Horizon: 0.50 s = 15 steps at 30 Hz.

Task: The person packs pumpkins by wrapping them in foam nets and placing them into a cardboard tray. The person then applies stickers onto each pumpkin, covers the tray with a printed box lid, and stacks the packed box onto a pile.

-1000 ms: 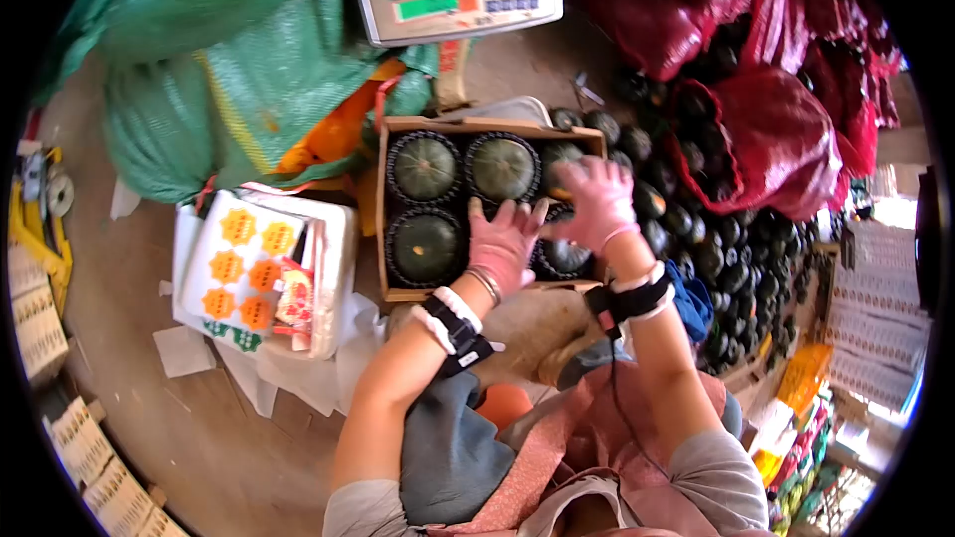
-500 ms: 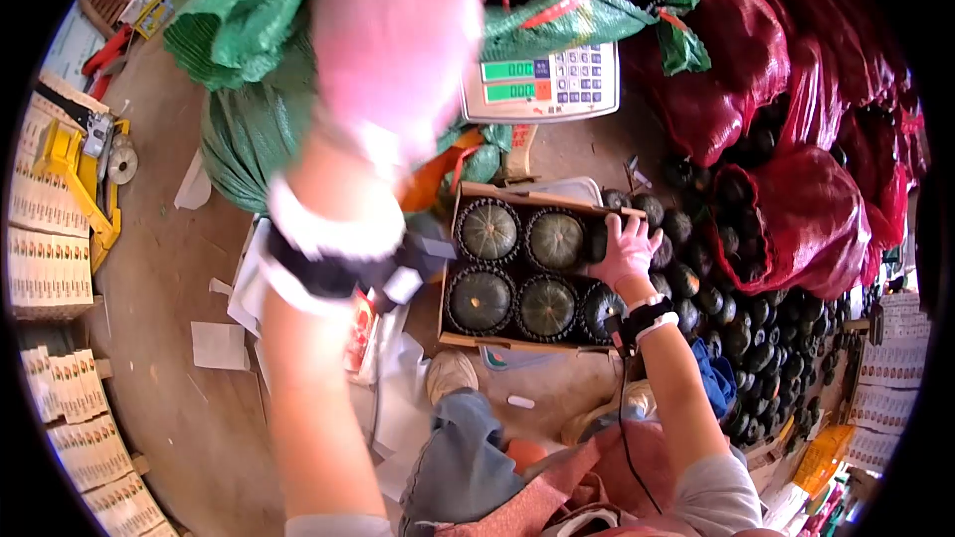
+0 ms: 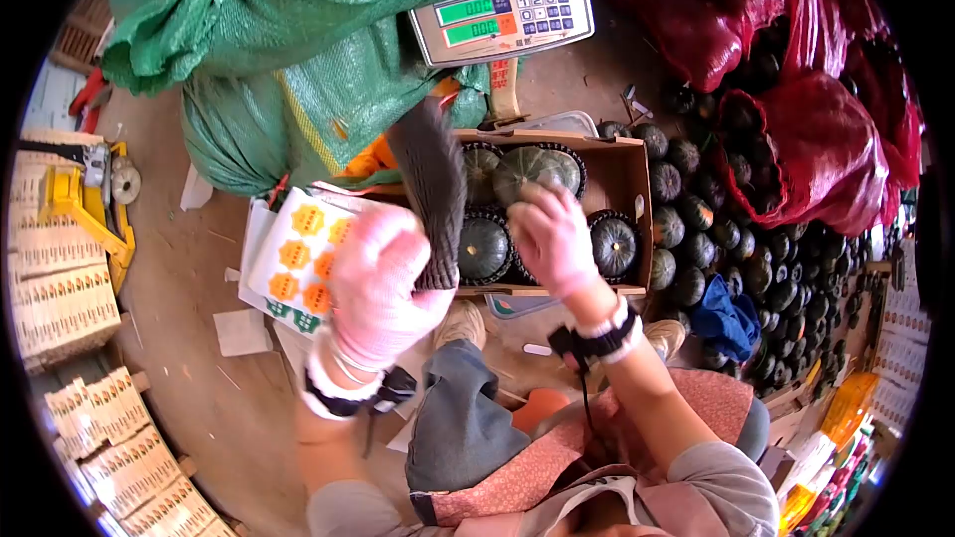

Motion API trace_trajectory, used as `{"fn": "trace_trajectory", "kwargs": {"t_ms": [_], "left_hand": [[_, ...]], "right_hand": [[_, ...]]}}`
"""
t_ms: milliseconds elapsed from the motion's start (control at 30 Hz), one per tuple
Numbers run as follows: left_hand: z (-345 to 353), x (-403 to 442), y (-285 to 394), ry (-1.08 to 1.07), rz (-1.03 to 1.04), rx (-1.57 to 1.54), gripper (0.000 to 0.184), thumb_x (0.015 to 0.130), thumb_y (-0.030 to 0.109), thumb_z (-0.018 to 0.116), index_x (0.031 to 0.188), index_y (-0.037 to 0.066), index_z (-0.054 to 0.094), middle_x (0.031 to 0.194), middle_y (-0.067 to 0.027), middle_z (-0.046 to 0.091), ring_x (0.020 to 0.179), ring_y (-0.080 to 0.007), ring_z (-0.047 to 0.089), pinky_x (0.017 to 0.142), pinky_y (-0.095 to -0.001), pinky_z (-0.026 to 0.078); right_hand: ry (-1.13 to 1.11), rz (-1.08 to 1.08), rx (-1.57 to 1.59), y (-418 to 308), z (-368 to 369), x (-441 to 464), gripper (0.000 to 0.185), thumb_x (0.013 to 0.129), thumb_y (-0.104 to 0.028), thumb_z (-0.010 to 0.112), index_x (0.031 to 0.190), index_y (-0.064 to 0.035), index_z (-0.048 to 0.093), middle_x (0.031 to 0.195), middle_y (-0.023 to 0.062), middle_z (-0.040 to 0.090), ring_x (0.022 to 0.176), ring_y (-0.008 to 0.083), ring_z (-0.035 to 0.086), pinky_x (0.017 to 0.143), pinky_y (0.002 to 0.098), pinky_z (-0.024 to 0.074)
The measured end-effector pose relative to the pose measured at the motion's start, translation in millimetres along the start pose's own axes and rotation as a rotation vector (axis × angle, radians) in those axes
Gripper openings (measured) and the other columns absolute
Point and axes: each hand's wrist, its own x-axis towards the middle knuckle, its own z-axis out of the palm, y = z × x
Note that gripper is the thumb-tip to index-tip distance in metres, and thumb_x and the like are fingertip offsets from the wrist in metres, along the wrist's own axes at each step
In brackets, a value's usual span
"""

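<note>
Left hand [image 3: 383, 288] gripping dark netting [image 3: 434, 179] blocking part of carton [image 3: 635, 179], right hand [image 3: 557, 247] at squash [image 3: 521, 168], grip unclear, scale [image 3: 503, 18] beyond

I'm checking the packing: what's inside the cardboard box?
Kabocha squashes, some in black netting. The right hand hides the lower middle; the dark mesh sleeve in the left hand covers part of the left edge. What lies behind them can't be seen.
</note>
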Motion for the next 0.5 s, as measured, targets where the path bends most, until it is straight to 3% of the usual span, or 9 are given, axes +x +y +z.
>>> {"fn": "trace_trajectory", "kwargs": {"t_ms": [33, 100, 167, 233, 333, 367, 400, 433, 500], "left_hand": [[13, -27, -6, -0.089, -0.208, -0.1, 0.022, 0.063, 0.005, 0.074, 0.068, 0.005, 0.052, 0.077, -0.0081, 0.052, 0.068, -0.0213, 0.053, 0.06, -0.0346, 0.044], [36, -73, -11, -0.158, -0.862, -0.64, 0.028, 0.072, 0.014, 0.078, 0.068, 0.004, 0.052, 0.067, -0.0028, 0.053, 0.061, -0.0108, 0.049, 0.054, -0.027, 0.04], [41, -76, 7, -0.121, -0.975, -1.145, 0.036, 0.073, 0.024, 0.081, 0.066, 0.004, 0.052, 0.065, 0.0021, 0.054, 0.061, -0.0045, 0.043, 0.052, -0.0235, 0.036], [50, -85, -2, -0.237, -0.95, -1.269, 0.048, 0.07, 0.036, 0.082, 0.062, 0.008, 0.044, 0.062, 0.0072, 0.041, 0.06, -0.0036, 0.034, 0.05, -0.0221, 0.027], [58, -85, -17, -0.241, -0.882, -1.363, 0.054, 0.065, 0.039, 0.084, 0.06, 0.011, 0.038, 0.062, 0.0071, 0.032, 0.06, -0.0045, 0.027, 0.048, -0.0252, 0.023], [60, -87, -25, -0.408, -0.793, -1.121, 0.052, 0.066, 0.028, 0.086, 0.061, 0.008, 0.038, 0.06, 0.0042, 0.032, 0.058, -0.0058, 0.028, 0.047, -0.0261, 0.024], [63, -85, -23, -0.392, -0.618, -0.97, 0.048, 0.066, 0.02, 0.084, 0.062, 0.007, 0.038, 0.06, 0.0022, 0.032, 0.057, -0.0079, 0.029, 0.047, -0.027, 0.026], [59, -73, -16, -0.371, -0.447, -0.814, 0.046, 0.066, 0.011, 0.083, 0.062, 0.005, 0.038, 0.06, 0.0001, 0.033, 0.056, -0.0099, 0.029, 0.047, -0.0279, 0.027], [67, -72, -15, -0.224, -0.411, -0.661, 0.029, 0.064, -0.003, 0.074, 0.072, 0.003, 0.047, 0.063, -0.0039, 0.041, 0.055, -0.0134, 0.042, 0.049, -0.0264, 0.036]], "right_hand": [[-0.021, 0.036, 0.257, -31, -22, 0, 0.018, 0.075, -0.02, 0.069, 0.084, -0.005, 0.062, 0.091, 0.0113, 0.06, 0.086, 0.0309, 0.057, 0.078, 0.0405, 0.0477], [-0.191, 0.082, 0.647, -65, -41, -15, 0.054, 0.07, -0.05, 0.074, 0.088, -0.0025, 0.057, 0.082, 0.0118, 0.057, 0.079, 0.031, 0.056, 0.071, 0.0391, 0.0471], [-0.19, 0.206, 0.7, -79, -27, -29, 0.063, 0.067, -0.056, 0.074, 0.091, -0.0009, 0.054, 0.079, 0.0123, 0.054, 0.073, 0.0298, 0.055, 0.068, 0.0376, 0.047], [-0.281, 0.373, 0.736, -81, -19, -37, 0.063, 0.07, -0.055, 0.073, 0.093, 0.0004, 0.052, 0.079, 0.0131, 0.053, 0.069, 0.0273, 0.054, 0.064, 0.0354, 0.0471], [-0.288, 0.546, 0.901, -68, -22, -39, 0.037, 0.077, -0.032, 0.075, 0.087, -0.001, 0.056, 0.075, 0.0111, 0.054, 0.067, 0.0205, 0.054, 0.062, 0.0309, 0.0465], [-0.278, 0.599, 0.976, -61, -22, -40, 0.028, 0.078, -0.023, 0.073, 0.086, -0.0013, 0.057, 0.074, 0.01, 0.054, 0.067, 0.0192, 0.055, 0.061, 0.0302, 0.0463], [-0.179, 0.436, 0.771, -56, -22, -39, 0.021, 0.073, -0.005, 0.067, 0.091, -0.0009, 0.056, 0.078, 0.0086, 0.055, 0.071, 0.0178, 0.056, 0.064, 0.0285, 0.047], [0.003, 0.428, 0.703, -61, -14, -35, 0.034, 0.066, 0.004, 0.063, 0.098, -0.001, 0.053, 0.086, 0.0095, 0.055, 0.074, 0.0181, 0.056, 0.068, 0.0279, 0.048], [-0.012, 0.509, 0.706, -65, -16, -29, 0.047, 0.064, 0.014, 0.06, 0.107, -0.0003, 0.049, 0.097, 0.0098, 0.054, 0.088, 0.0163, 0.054, 0.082, 0.0277, 0.0455]]}}
